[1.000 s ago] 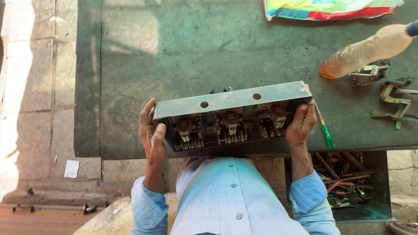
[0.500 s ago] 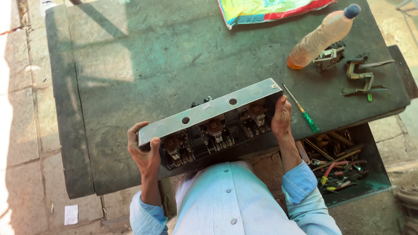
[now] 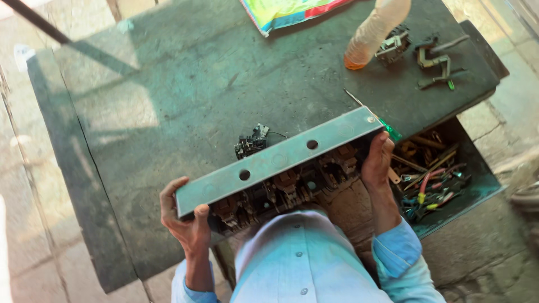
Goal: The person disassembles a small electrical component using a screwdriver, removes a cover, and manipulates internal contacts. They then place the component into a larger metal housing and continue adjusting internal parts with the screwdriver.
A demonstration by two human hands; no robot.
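Holding grey metal switch box (image 3: pixel 281 160) at both ends — left hand (image 3: pixel 188 221), right hand (image 3: pixel 377 163), fingers clamped on it | now tilted, right end farther over green bench (image 3: pixel 168 84) | small black part (image 3: pixel 252 141) uncovered behind — box being repositioned.

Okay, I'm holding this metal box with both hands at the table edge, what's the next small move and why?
Probably set the box flat on the table. The left hand and right hand grip its two ends, it hangs tilted over the near edge, and the tabletop just beyond it is bare apart from a small black part.
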